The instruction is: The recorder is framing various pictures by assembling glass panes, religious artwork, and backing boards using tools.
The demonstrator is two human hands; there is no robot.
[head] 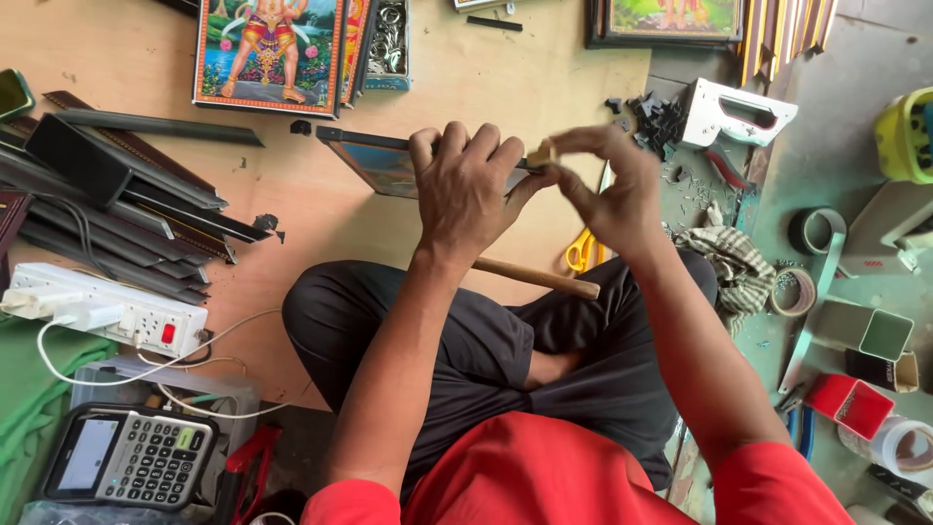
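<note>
I sit cross-legged on a plywood floor (126,58). My left hand (465,185) grips the dark edge of a small framed picture (374,163) held tilted in front of me. My right hand (610,190) pinches a small pale piece (540,153) against the frame's right end, just past my left fingertips. A wooden handle (536,277) rests across my lap under my hands, and yellow-handled scissors (581,251) lie behind my right wrist.
Dark frame mouldings (107,194) are piled at left beside a white power strip (102,309) and a calculator (131,455). A colourful framed print (267,53) lies ahead. A white staple gun (737,112), tape rolls (814,233) and small boxes (860,331) sit at right.
</note>
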